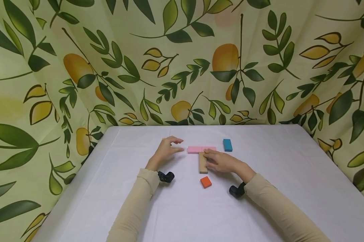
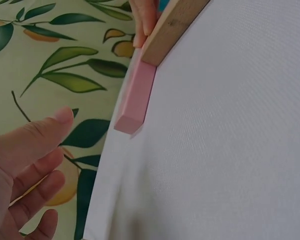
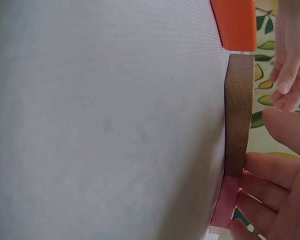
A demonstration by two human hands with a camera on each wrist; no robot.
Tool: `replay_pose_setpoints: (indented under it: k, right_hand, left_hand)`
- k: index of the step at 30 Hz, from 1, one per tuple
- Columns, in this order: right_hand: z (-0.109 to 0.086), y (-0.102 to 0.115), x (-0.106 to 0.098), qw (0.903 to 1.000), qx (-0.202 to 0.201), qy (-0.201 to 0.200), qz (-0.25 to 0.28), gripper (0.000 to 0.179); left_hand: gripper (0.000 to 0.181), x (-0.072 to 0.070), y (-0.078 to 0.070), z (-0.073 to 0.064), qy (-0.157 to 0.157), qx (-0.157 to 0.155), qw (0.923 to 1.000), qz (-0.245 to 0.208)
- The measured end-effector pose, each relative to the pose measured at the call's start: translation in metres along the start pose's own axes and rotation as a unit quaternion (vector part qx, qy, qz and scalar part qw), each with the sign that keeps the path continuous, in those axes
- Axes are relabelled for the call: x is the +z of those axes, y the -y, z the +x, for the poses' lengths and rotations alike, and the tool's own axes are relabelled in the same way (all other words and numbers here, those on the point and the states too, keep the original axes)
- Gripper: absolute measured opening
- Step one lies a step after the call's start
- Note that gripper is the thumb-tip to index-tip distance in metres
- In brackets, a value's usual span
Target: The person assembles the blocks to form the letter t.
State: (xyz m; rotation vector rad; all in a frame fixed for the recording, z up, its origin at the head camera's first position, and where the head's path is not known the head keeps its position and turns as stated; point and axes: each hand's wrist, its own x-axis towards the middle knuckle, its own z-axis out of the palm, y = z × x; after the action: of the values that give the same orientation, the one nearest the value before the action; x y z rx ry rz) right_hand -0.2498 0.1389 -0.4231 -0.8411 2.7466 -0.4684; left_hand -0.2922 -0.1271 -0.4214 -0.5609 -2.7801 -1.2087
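Two pink blocks (image 1: pixel 195 150) lie end to end in a row across the table. A plain wooden block (image 1: pixel 202 164) runs from the row's near side toward the person, forming a T. My right hand (image 1: pixel 222 162) is at the right of the wooden block; in the right wrist view its fingertips (image 3: pixel 254 161) touch the blocks around the joint, with the thumb apart from the wood. My left hand (image 1: pixel 168 149) hovers just left of the pink row, thumb and fingers spread with nothing between them. The left wrist view shows the wooden block's end against the pink side.
An orange square block (image 1: pixel 206 182) lies on the near side of the wooden block. To the right, beyond the right hand, is a blue block (image 1: pixel 227 145). A white cloth covers the table (image 1: pixel 109 188), and a leaf-patterned curtain (image 1: pixel 182 67) hangs behind it.
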Motion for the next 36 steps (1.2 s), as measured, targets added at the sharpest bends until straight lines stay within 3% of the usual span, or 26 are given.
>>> replay_pose_setpoints:
  k: [20, 30, 36]
  right_hand:
    - [-0.006, -0.002, 0.000, 0.9997, -0.020, -0.001, -0.017, 0.066]
    - [-0.004, -0.001, 0.002, 0.9996, -0.015, 0.006, -0.021, 0.071]
    - [-0.003, 0.000, 0.002, 0.9997, -0.004, 0.018, -0.016, 0.076]
  left_hand:
    - [0.036, -0.023, 0.017, -0.017, -0.009, -0.005, 0.9999, -0.007]
    - [0.037, -0.031, 0.024, -0.026, -0.004, -0.011, 0.9999, -0.005]
    - [0.036, -0.034, 0.031, -0.027, -0.021, -0.013, 0.9997, 0.002]
